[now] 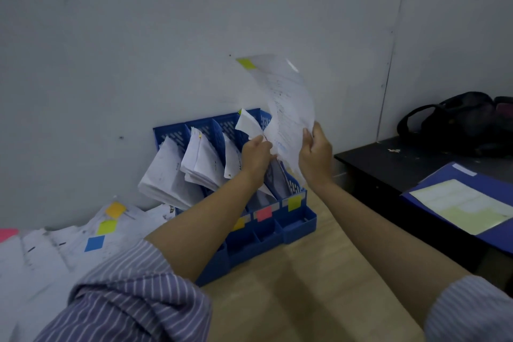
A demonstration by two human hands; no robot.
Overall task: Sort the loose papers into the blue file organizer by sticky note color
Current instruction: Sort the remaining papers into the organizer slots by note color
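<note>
1. You hold a sheet [288, 108] with a yellow-green sticky note [246, 63] at its top corner; its match is the yellow-green label [294, 202] on the blue file organizer [297, 223], below your fingers.
2. Lower the sheet's bottom edge straight into that rightmost slot, keeping the paper taut so it doesn't buckle.
3. Your right hand [316, 155] pinches the sheet's lower right edge, fingers curled close around it.
4. Your left hand [255, 155] grips at the sheet's lower left edge; it probably also parts the filed papers [249, 123], though blur hides this.
5. The loose papers [69, 236] lie on the counter, well left of both hands.
</note>
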